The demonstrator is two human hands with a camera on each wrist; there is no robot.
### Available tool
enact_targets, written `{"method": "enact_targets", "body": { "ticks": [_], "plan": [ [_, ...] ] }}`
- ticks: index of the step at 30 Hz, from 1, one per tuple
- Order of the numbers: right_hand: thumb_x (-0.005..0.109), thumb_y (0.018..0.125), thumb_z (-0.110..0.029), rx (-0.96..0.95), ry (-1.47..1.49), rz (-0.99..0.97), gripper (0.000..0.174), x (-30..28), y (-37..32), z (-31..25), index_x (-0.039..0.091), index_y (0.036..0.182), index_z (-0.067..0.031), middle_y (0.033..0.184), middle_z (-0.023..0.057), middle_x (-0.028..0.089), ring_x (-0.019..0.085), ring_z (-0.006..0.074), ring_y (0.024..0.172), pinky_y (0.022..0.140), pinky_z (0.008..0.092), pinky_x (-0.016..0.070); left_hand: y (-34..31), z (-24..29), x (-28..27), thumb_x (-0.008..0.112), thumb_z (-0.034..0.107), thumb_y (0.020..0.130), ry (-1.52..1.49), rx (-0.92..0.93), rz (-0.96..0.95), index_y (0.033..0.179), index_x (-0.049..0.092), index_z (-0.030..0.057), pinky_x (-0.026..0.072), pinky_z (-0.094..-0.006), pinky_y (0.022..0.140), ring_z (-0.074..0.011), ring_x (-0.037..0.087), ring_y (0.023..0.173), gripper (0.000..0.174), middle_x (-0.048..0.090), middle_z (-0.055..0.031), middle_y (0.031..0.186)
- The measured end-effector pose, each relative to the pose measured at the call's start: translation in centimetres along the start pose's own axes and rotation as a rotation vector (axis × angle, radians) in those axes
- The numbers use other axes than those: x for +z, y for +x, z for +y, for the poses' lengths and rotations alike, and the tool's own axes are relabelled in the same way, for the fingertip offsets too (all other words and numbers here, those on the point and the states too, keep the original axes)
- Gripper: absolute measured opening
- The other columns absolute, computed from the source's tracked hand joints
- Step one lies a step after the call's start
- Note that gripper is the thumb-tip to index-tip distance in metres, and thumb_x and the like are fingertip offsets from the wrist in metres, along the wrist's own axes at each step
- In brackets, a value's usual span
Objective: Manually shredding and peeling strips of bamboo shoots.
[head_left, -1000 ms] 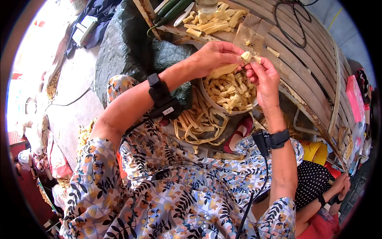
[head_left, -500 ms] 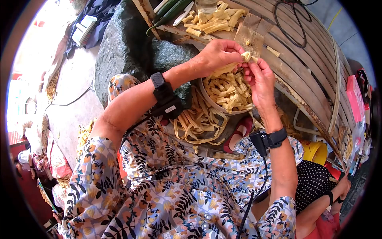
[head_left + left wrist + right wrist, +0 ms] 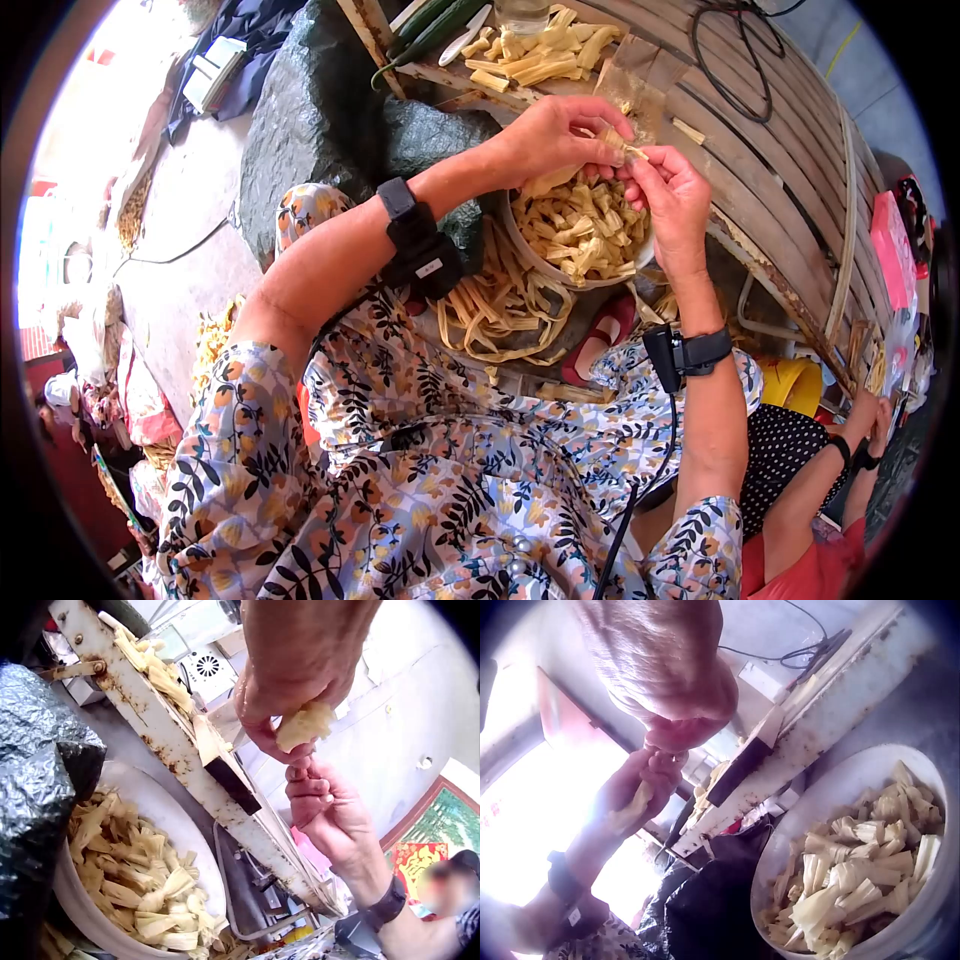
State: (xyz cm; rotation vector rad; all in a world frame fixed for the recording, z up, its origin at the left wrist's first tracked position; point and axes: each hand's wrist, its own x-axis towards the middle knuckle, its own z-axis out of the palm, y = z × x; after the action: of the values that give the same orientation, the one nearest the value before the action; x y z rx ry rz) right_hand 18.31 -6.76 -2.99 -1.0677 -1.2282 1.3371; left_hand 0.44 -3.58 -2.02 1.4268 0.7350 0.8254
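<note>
Both hands meet over the tub, working on one pale yellow, leathery strip (image 3: 632,152). My left hand (image 3: 560,140) pinches it between thumb and fingers; a bunched part of the strip (image 3: 306,726) sticks out of that hand in the left wrist view. Thumb and curled fingers of my right hand (image 3: 672,205) pinch the strip's end, fingertips right against the left ones. Below them stands a white round tub (image 3: 214,870), heaped with short knotted pieces (image 3: 855,874) of the same yellow stuff. The fingers partly hide the strip between them.
A slatted wooden bench (image 3: 770,190) with a rusty edge stands beyond the tub, bearing cut yellow pieces (image 3: 545,60), green cucumbers (image 3: 435,28) and a black cable (image 3: 700,50). Long strips (image 3: 500,310) lie beside the tub. A dark plastic bag (image 3: 300,130) is left; another person sits right.
The folded yellow lump that stood up at the fingertips now shows flatter and more covered by fingers. My right hand shifted slightly left, then back right. The other person's arms moved.
</note>
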Motion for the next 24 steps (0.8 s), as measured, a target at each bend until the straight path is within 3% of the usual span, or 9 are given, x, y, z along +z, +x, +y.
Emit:
{"method": "enact_targets", "body": {
  "ticks": [5,11,17,20,24],
  "plan": [
    [0.058,0.082,-0.008,0.067,0.071,-0.018,0.012,-0.2,0.2,0.0,0.058,0.09,0.0012,0.072,0.0048,0.06,0.052,0.0057,0.056,0.05,0.0168,0.0414,0.1,-0.2,0.0,0.06,0.004,0.08,0.033,0.074,0.062,0.092,0.06,0.0014,0.0484,-0.0193,0.057,-0.0089,0.06,0.065,0.013,0.061,-0.0042,0.077],
    [0.058,0.082,-0.008,0.095,0.086,-0.04,0.012,-0.8,-0.1,-0.5,0.058,0.09,0.0017,0.071,0.0047,0.06,0.051,0.0058,0.056,0.051,0.0173,0.0412,-0.5,0.5,-0.5,0.06,0.006,0.08,0.228,0.015,0.048,0.094,0.061,0.0023,0.0485,-0.0202,0.058,-0.0075,0.06,0.064,0.014,0.063,-0.0048,0.076],
    [0.058,0.083,-0.011,0.122,-0.004,-0.144,0.014,-1.6,-0.3,-0.4,0.058,0.092,0.0002,0.076,0.0043,0.06,0.053,0.0061,0.06,0.054,0.0175,0.0426,-0.8,-0.6,-1.0,0.062,0.007,0.078,0.115,0.025,0.007,0.092,0.062,0.0028,0.0485,-0.0211,0.062,-0.0081,0.06,0.067,0.015,0.063,-0.0056,0.076],
    [0.059,0.083,-0.013,0.092,-0.077,-0.14,0.018,-1.7,-0.2,-0.3,0.058,0.096,-0.0007,0.081,0.0029,0.061,0.055,0.0056,0.068,0.059,0.0176,0.0436,-0.7,-1.0,-1.6,0.057,0.004,0.082,0.05,-0.008,-0.03,0.1,0.059,0.0013,0.0477,-0.0223,0.076,-0.0103,0.06,0.081,0.018,0.063,-0.0039,0.085],
    [0.06,0.083,-0.014,0.099,-0.131,-0.13,0.021,-1.4,0.1,-0.3,0.058,0.099,-0.001,0.086,0.001,0.062,0.055,0.005,0.077,0.065,0.0186,0.0443,-0.6,-0.9,-1.6,0.058,0.004,0.082,0.25,0.012,-0.075,0.101,0.058,-0.0001,0.0477,-0.0229,0.077,-0.0111,0.061,0.082,0.02,0.063,-0.005,0.086]
  ]
}}
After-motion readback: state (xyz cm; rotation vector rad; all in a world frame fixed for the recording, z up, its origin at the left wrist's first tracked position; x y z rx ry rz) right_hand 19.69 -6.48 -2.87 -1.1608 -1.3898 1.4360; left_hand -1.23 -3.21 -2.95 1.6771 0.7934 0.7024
